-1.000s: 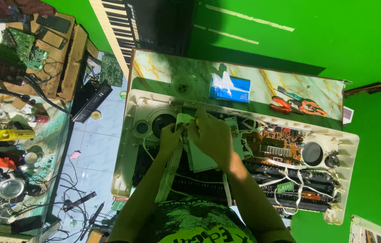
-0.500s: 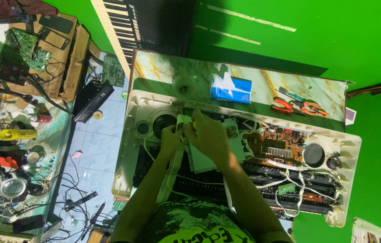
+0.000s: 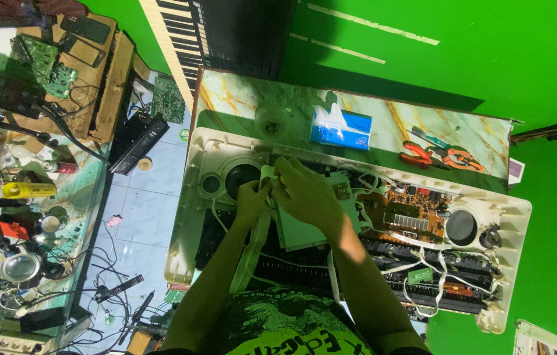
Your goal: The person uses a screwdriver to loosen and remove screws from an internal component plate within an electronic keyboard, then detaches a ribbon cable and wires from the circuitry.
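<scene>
Centre of frame: a flat white ribbon cable [image 3: 257, 227] — thin, flexible, slightly creased — is pinched at its upper end by both hands. The left hand [image 3: 250, 199] has its fingers closed on the cable; the right hand [image 3: 305, 192] is closed over the same end, fingertips meeting the left's. The exact grip is hidden by the knuckles.

The cable trails down to the lower centre, over an opened electronic keyboard [image 3: 351, 223]: cream plastic shell, matte and rounded at the corners. Inside it, round black speaker cones [image 3: 242, 176] at the left, an orange-brown circuit board [image 3: 410, 210] at the right, and a pale grey metal plate [image 3: 305, 227] partly covered by the right wrist. Loose white wires [image 3: 423, 276] cross dark key mechanisms; fine detail there is hard to read.

The shell sits on a table [image 3: 239, 98] with a glossy marble-pattern top. On it are a blue tissue packet [image 3: 341, 127] and orange-handled pliers [image 3: 439, 154]. The walls are bright green; at the left edge of the frame a cluttered glass-topped bench [image 3: 48, 197] is cut off.
</scene>
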